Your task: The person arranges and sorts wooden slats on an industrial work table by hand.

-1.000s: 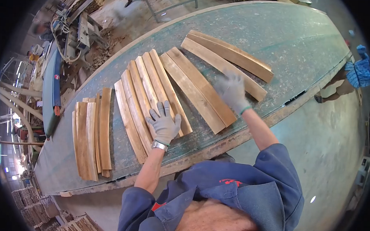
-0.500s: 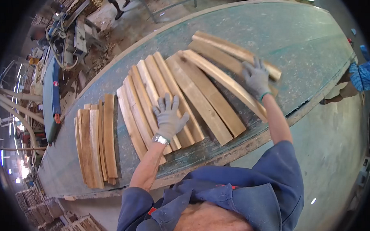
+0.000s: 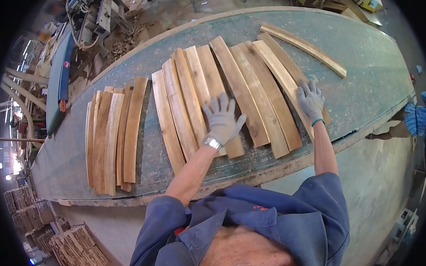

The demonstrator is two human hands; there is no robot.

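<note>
Both gloved hands lie flat and unclenched, grasping nothing: the left hand (image 3: pixel 221 119) presses on the middle of the row of curved wooden slats (image 3: pixel 233 94), the right hand (image 3: pixel 311 100) on the row's rightmost slat. The row lies side by side on the green worktable (image 3: pixel 365 68), a separate stack of slats (image 3: pixel 110 134) to its left and a lone slat (image 3: pixel 303 47) at the far right. No writing is legible anywhere.

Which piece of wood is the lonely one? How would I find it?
Start at the big green table and find the fanned row of curved slats under the gloved hands. Look past the row to the table's far right. One thin curved slat lies there alone, touching no other wood, while all the others lie side by side.
</note>
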